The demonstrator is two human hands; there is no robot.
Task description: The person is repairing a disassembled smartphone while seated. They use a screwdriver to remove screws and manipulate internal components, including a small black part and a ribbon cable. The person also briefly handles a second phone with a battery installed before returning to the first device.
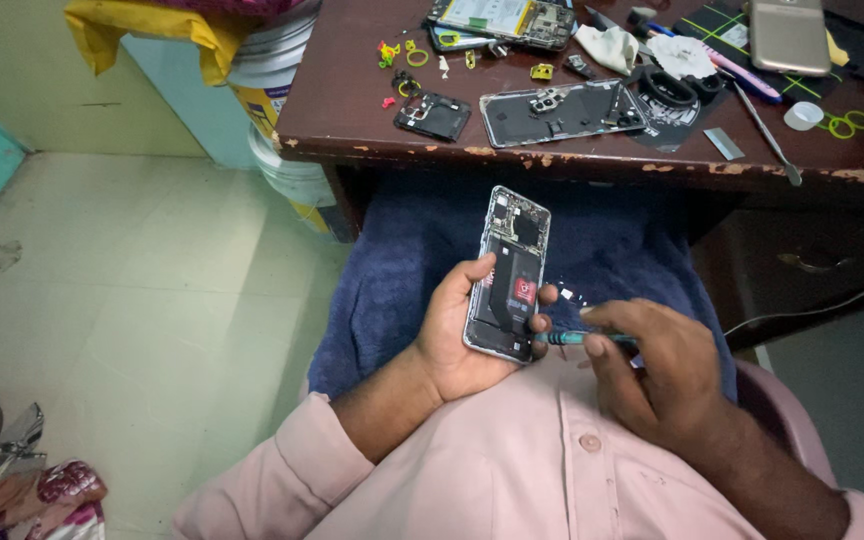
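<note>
Left hand (457, 335) cradled an opened phone (508, 275), fingers curled round its edges; right hand (652, 370) pinched a teal screwdriver (577, 338), tip at the phone's lower edge. Blue towel (612, 240) lay beneath; wooden desk (592, 155) stood beyond.

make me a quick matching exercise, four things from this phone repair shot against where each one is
Things:
1. opened phone
2. teal screwdriver
3. grey back cover
4. blue towel

Places:
A. flat on the wooden desk
B. spread over the lap
C. in the right hand
D. in the left hand

Pairs: 1-D, 2-C, 3-A, 4-B
</note>
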